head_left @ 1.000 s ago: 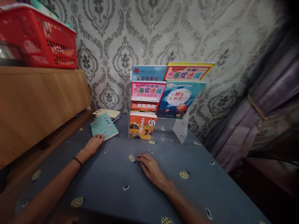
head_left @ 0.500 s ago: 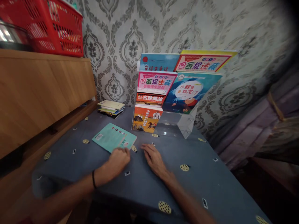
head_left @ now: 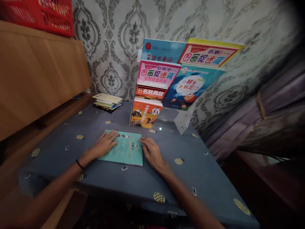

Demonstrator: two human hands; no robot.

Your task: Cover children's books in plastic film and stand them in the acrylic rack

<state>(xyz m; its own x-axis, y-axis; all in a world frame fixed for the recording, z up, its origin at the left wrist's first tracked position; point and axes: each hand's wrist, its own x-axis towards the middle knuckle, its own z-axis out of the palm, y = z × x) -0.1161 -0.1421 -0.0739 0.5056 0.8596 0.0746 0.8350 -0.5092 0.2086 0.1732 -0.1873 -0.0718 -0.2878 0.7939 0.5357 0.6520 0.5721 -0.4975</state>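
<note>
A thin teal book [head_left: 126, 151] lies flat on the table in front of me, its text turned sideways. My left hand [head_left: 105, 144] rests flat across the book's left side, fingers stretched out, with a dark band on the wrist. At the opposite edge, my right hand [head_left: 151, 151] has its fingers drawn together, pinching the book near its upper right corner. Behind the hands stands a clear display rack [head_left: 183, 122] holding several picture books, among them an orange book [head_left: 145, 114], a pink book [head_left: 158, 74] and a blue book [head_left: 190, 86].
A small stack of books [head_left: 107, 101] lies at the table's back left. Beside the table is a wooden cabinet [head_left: 45, 70] with a red basket [head_left: 57, 19] on top. Patterned wallpaper [head_left: 109, 47] covers the back wall, and a gathered curtain [head_left: 243, 117] hangs at the right.
The teal book has turned and now sits nearly square to me. My left hand has gone from its near edge onto its left side; my right hand now meets its right edge.
</note>
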